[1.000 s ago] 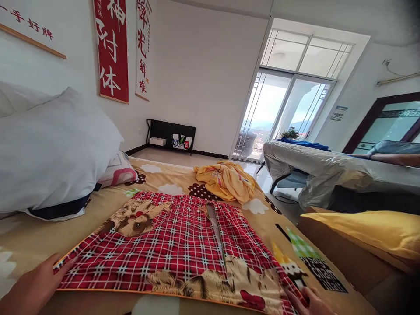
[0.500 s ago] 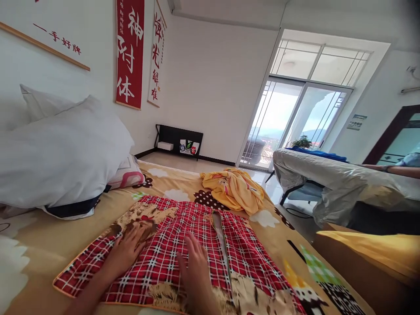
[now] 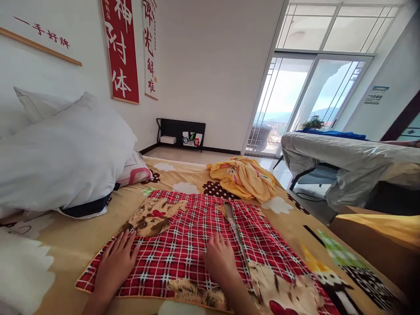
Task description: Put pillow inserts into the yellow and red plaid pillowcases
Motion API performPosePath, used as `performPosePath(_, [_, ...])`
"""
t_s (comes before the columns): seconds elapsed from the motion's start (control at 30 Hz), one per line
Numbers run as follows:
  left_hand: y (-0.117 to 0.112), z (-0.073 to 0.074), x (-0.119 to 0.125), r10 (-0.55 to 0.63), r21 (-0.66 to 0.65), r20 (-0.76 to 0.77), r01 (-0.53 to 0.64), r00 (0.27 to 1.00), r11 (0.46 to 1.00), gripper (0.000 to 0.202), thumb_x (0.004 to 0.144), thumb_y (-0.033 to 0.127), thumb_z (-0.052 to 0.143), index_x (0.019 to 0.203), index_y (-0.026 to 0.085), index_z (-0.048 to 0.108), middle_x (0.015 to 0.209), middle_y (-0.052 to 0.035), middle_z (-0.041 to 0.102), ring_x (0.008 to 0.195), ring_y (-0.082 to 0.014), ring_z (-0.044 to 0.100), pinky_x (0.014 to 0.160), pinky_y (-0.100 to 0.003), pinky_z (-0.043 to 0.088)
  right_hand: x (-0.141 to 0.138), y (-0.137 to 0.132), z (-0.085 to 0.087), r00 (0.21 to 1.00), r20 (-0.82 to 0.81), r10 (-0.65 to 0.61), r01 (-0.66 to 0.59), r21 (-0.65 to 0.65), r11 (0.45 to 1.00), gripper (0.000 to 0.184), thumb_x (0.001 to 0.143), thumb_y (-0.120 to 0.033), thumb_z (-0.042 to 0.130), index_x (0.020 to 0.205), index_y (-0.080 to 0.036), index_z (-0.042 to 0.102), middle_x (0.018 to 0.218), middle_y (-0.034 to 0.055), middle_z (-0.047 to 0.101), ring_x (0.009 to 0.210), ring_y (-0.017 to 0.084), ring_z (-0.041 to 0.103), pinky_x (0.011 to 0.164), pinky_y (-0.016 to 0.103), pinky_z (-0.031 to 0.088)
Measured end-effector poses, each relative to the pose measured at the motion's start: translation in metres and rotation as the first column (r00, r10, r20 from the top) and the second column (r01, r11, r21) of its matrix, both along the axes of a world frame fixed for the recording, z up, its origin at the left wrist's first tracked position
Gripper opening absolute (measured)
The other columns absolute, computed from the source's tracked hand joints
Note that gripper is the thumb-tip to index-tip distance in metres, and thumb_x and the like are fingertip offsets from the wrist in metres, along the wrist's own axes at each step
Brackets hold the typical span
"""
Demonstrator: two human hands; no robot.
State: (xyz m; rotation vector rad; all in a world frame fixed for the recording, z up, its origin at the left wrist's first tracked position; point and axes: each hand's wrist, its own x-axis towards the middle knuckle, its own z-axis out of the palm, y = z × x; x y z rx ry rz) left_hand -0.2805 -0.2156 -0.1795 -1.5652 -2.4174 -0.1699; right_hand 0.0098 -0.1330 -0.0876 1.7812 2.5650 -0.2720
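A red plaid cloth cover (image 3: 183, 245) with dog prints lies spread on the bed, a long slit (image 3: 234, 227) gaping along its right part. My left hand (image 3: 117, 262) rests palm down on the cover's left side, fingers apart, below a printed dog's face. Just left of the slit, my right hand (image 3: 220, 259) touches the plaid with its fingers slightly bent and thumb out to the side. Neither hand shows anything held.
White pillows (image 3: 65, 153) are heaped at the left. A crumpled yellow cloth (image 3: 244, 179) lies beyond the cover. Off the bed's right side are a cardboard box (image 3: 370, 245) and a plastic-covered table (image 3: 348, 151). A low black shelf (image 3: 179, 127) stands by the far wall.
My left hand has slid back toward me and off the printed dog's face. My right hand has moved slightly toward the slit, its fingers more bent. The view has shifted a little.
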Motion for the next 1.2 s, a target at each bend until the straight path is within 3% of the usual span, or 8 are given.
performPosePath(0.1, [0.001, 0.003, 0.002, 0.005, -0.040, -0.005, -0.005, 1.000, 0.999, 0.060, 0.087, 0.042, 0.039, 0.141, 0.016, 0.048, 0.149, -0.0101, 0.039, 0.136, -0.0245, 0.041, 0.113, -0.044, 0.029, -0.088, 0.004, 0.014, 0.941, -0.224, 0.255, -0.248, 0.059, 0.967, 0.069, 0.092, -0.045, 0.046, 0.147, -0.005, 0.032, 0.154, 0.0184, 0.027, 0.143, 0.031, 0.023, 0.115, 0.052, 0.022])
performPosePath(0.27, [0.001, 0.003, -0.007, -0.009, -0.087, 0.024, 0.011, 1.000, 0.996, 0.055, 0.090, 0.037, 0.037, 0.140, 0.018, 0.048, 0.150, -0.0084, 0.038, 0.138, -0.0220, 0.039, 0.113, -0.042, 0.030, -0.185, -0.002, -0.033, 0.818, -0.424, 0.390, -0.387, 0.097, 0.917, 0.055, 0.098, -0.045, 0.029, 0.146, -0.018, 0.034, 0.154, 0.0104, 0.032, 0.143, 0.022, 0.025, 0.115, 0.050, 0.021])
performPosePath(0.4, [-0.001, 0.004, -0.009, -0.009, -0.051, 0.074, 0.013, 0.997, 0.999, 0.056, 0.091, 0.040, 0.036, 0.142, 0.019, 0.046, 0.150, -0.0074, 0.038, 0.138, -0.0227, 0.038, 0.114, -0.043, 0.029, -0.156, 0.033, -0.049, 0.890, -0.321, 0.325, -0.336, 0.024, 0.942, 0.063, 0.094, -0.059, 0.034, 0.148, -0.026, 0.031, 0.157, 0.0023, 0.027, 0.145, 0.017, 0.020, 0.117, 0.045, 0.015])
performPosePath(0.7, [-0.003, -0.002, -0.005, -0.051, 0.080, 0.114, 0.042, 0.992, 0.996, 0.056, 0.086, 0.042, 0.044, 0.136, 0.019, 0.054, 0.146, -0.0095, 0.043, 0.134, -0.0261, 0.044, 0.112, -0.045, 0.031, 0.029, 0.103, -0.028, 0.979, -0.129, -0.161, 0.167, 0.037, 0.985, 0.061, 0.098, -0.040, 0.022, 0.149, -0.006, 0.027, 0.156, 0.0174, 0.023, 0.145, 0.029, 0.019, 0.115, 0.052, 0.016])
performPosePath(0.83, [-0.003, -0.010, -0.008, -0.066, 0.100, 0.094, 0.057, 0.993, 0.993, 0.058, 0.085, 0.043, 0.040, 0.134, 0.017, 0.056, 0.145, -0.0103, 0.045, 0.134, -0.0261, 0.045, 0.112, -0.046, 0.031, -0.011, 0.070, -0.013, 0.990, -0.110, -0.092, 0.095, 0.020, 0.995, 0.056, 0.096, -0.030, 0.031, 0.146, -0.006, 0.034, 0.154, 0.0177, 0.028, 0.144, 0.031, 0.019, 0.115, 0.054, 0.016])
performPosePath(0.93, [-0.002, -0.024, -0.024, -0.131, 0.159, 0.090, 0.116, 0.987, 0.980, 0.057, 0.087, 0.037, 0.030, 0.132, 0.019, 0.059, 0.142, -0.0080, 0.049, 0.131, -0.0247, 0.048, 0.111, -0.046, 0.035, -0.076, 0.016, -0.010, 0.965, -0.191, 0.179, -0.191, -0.050, 0.980, 0.061, 0.087, -0.041, 0.053, 0.143, -0.023, 0.042, 0.152, 0.0051, 0.036, 0.141, 0.024, 0.031, 0.117, 0.045, 0.022])
performPosePath(1.03, [0.000, -0.041, -0.049, -0.225, 0.234, 0.160, 0.185, 0.961, 0.955, 0.056, 0.086, 0.038, 0.028, 0.124, 0.022, 0.065, 0.133, -0.0043, 0.060, 0.124, -0.0212, 0.055, 0.106, -0.038, 0.044, -0.118, -0.036, -0.019, 0.746, -0.440, 0.500, -0.549, 0.020, 0.836, 0.063, 0.091, -0.049, 0.042, 0.148, -0.025, 0.031, 0.154, 0.0061, 0.031, 0.142, 0.023, 0.027, 0.116, 0.051, 0.020])
performPosePath(1.2, [-0.003, -0.049, -0.056, -0.213, 0.311, 0.235, 0.134, 0.948, 0.941, 0.060, 0.084, 0.049, 0.033, 0.122, 0.016, 0.065, 0.130, -0.0076, 0.062, 0.123, -0.0237, 0.056, 0.109, -0.038, 0.040, -0.068, -0.054, -0.041, 0.710, -0.488, 0.508, -0.594, -0.027, 0.804, 0.060, 0.092, -0.057, 0.041, 0.147, -0.039, 0.029, 0.157, -0.0034, 0.023, 0.145, 0.021, 0.020, 0.118, 0.051, 0.017])
